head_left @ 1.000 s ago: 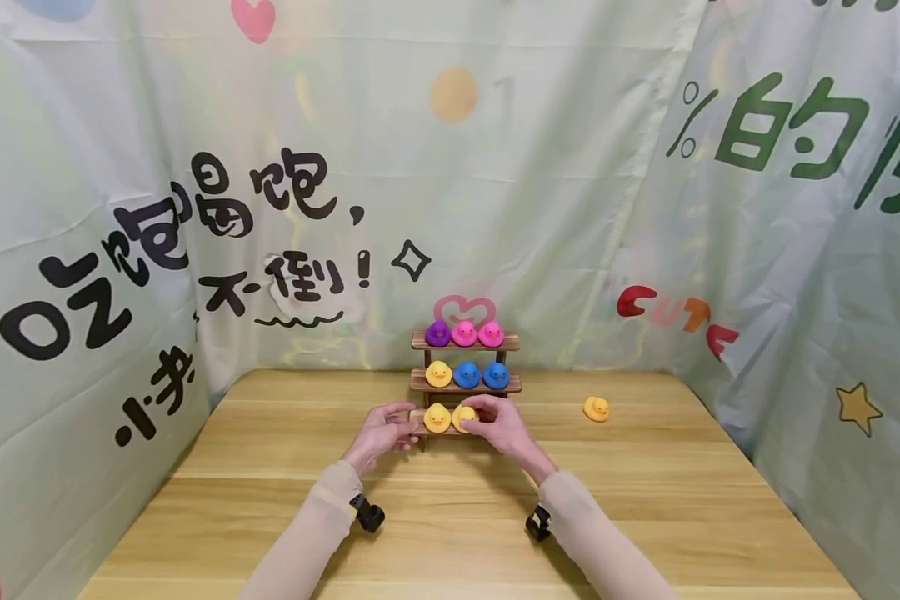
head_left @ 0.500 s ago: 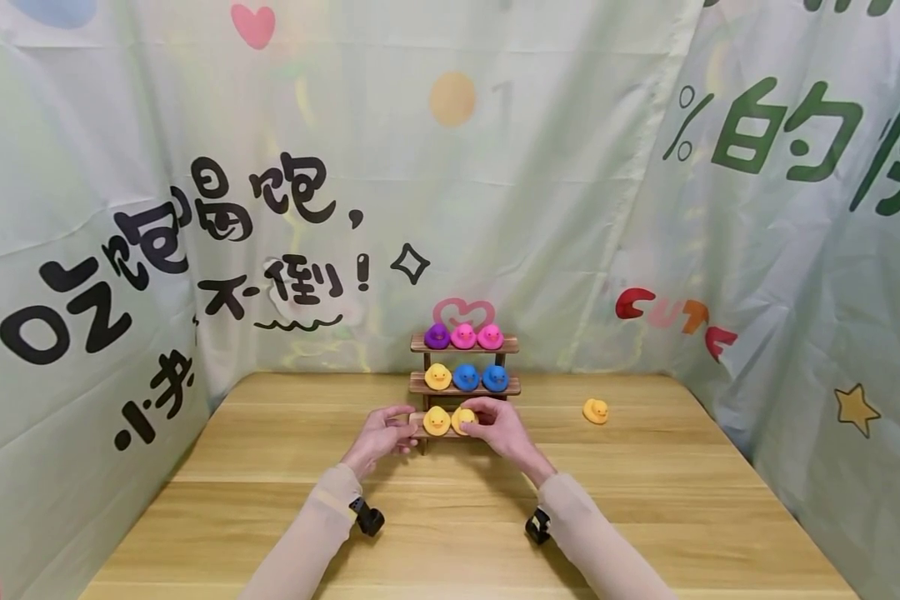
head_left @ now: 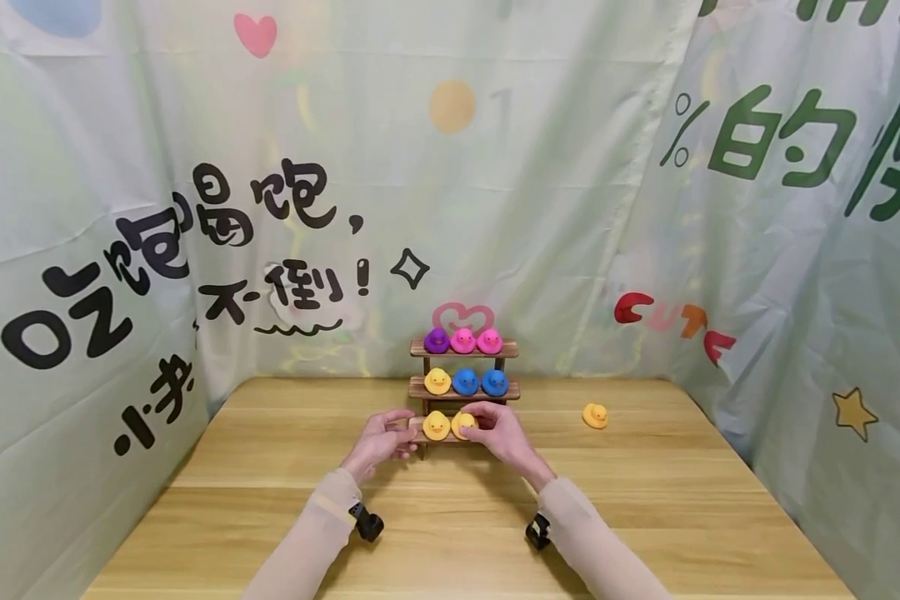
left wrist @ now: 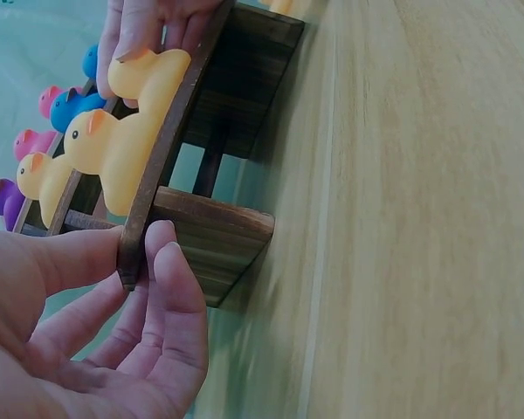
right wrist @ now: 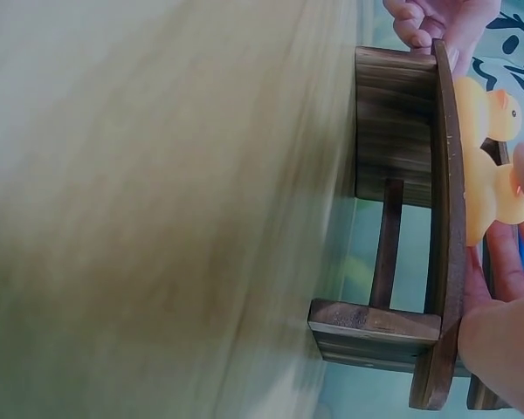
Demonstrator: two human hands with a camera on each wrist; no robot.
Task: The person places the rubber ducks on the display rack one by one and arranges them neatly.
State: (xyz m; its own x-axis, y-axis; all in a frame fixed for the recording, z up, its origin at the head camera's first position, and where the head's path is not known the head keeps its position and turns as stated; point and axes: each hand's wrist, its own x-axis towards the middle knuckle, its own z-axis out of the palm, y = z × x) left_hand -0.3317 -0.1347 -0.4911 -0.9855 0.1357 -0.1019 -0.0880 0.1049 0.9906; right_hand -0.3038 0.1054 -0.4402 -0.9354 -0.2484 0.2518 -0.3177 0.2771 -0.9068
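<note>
A three-tier wooden display stand [head_left: 514, 389] stands at the back of the table. My left hand [head_left: 378, 442] grips the left end of its lowest shelf; in the left wrist view the thumb [left wrist: 83, 257] lies on top and fingertips [left wrist: 176, 262] come underneath. On that shelf sit two yellow rubber ducks side by side, and my right hand [head_left: 506, 435] holds the right one [head_left: 462, 423] between thumb and fingers. The left duck [head_left: 437, 426] sits near my left hand, untouched. In the right wrist view, the held duck [right wrist: 480, 205] rests on the shelf, partly hidden by my hand.
The middle shelf bears a yellow duck [head_left: 438, 382] and two blue ducks [head_left: 465, 382]. Up top are a purple duck [head_left: 437, 341] and two pink ones [head_left: 462, 341]. A lone yellow-orange duck [head_left: 596, 416] lies on the wooden table [head_left: 645, 492] to the right. Printed curtains [head_left: 540, 208] surround the table.
The head view has tilted up slightly, so everything sits a little lower in it. Both hands keep their places on the shelf and the duck.
</note>
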